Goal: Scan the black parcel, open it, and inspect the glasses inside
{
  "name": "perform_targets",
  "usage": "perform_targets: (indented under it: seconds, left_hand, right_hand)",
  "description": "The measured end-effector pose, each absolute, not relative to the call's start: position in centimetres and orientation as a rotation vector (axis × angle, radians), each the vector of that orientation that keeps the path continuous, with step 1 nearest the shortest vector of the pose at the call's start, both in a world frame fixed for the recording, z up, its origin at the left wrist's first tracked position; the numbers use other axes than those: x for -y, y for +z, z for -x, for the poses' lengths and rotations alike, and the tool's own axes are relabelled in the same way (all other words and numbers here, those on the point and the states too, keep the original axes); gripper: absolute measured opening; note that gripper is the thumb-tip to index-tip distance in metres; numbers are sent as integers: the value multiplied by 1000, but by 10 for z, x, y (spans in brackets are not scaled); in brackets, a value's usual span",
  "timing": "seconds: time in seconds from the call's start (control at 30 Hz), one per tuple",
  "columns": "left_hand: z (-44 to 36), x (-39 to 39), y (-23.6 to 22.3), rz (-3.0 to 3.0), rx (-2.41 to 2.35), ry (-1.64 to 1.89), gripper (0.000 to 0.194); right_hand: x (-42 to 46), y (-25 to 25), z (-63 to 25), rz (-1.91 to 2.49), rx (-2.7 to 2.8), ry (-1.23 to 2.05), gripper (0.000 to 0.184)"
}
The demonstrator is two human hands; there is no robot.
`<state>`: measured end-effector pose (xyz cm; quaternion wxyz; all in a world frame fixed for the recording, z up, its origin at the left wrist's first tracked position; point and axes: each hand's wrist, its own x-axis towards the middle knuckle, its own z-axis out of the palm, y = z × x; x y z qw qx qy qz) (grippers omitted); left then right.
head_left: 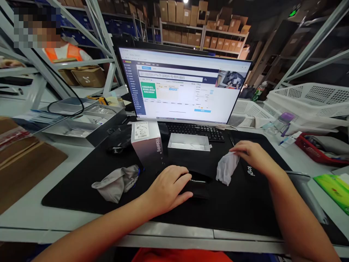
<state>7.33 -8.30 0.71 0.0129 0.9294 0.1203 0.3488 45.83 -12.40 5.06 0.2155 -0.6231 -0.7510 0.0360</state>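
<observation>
My left hand [171,187] lies at the mat's middle on a dark, flat case [200,189], its thumb and fingers along the near side. A thin shiny strip shows inside the case; what it belongs to I cannot make out. My right hand [252,156] pinches the top of a crumpled translucent white bag [228,169], which touches the mat. Left of my left hand lies a grey cloth pouch [117,183] with a blue edge. Behind stand a tall printed box [147,145] and an open, shallow white box [188,142].
A monitor [182,87] and black keyboard [196,131] stand behind the black mat [89,196]. Grey trays [89,127] and a cardboard box [24,160] are left. White baskets [308,102] and a red tray [316,149] are right. Another person in an orange vest [64,54] is beyond.
</observation>
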Motion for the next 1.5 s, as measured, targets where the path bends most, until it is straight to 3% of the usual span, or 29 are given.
perform_targets:
  seconds: [0.17, 0.33, 0.4, 0.47, 0.6, 0.73, 0.87, 1.07, 1.17, 1.5]
  left_hand:
    - [-102, 70, 28, -2546, -484, 1106, 48]
    - [-125, 49, 44, -1882, -644, 974, 97]
    - [-126, 44, 48, -1678, -582, 857, 107]
    - [-124, 43, 50, -1512, -518, 773, 103]
    - [-124, 47, 52, -1183, -472, 798, 77]
    - [-123, 47, 54, -1015, -527, 943, 60]
    - [-120, 43, 57, -957, -573, 1143, 56]
    - [-116, 40, 61, -928, -628, 1159, 61]
    - [-117, 41, 62, -865, -644, 1138, 63]
    - [-122, 50, 65, -802, -610, 1096, 55]
  right_hand:
    - [125, 101, -419, 1374, 1928, -206, 21]
    - [112, 112, -369, 1237, 1639, -244, 15]
    - [103, 105, -359, 1210, 1518, -198, 14]
    - [95, 96, -354, 1169, 1415, -168, 12]
    - [85, 80, -358, 1102, 1235, -111, 10]
    - [79, 71, -365, 1016, 1057, 161, 23]
    - [76, 71, -370, 969, 1000, 615, 50]
    - [79, 77, -381, 1091, 1030, 853, 56]
    - [90, 85, -387, 1172, 1028, 766, 50]
    - [134, 109, -394, 1186, 1190, 3, 27]
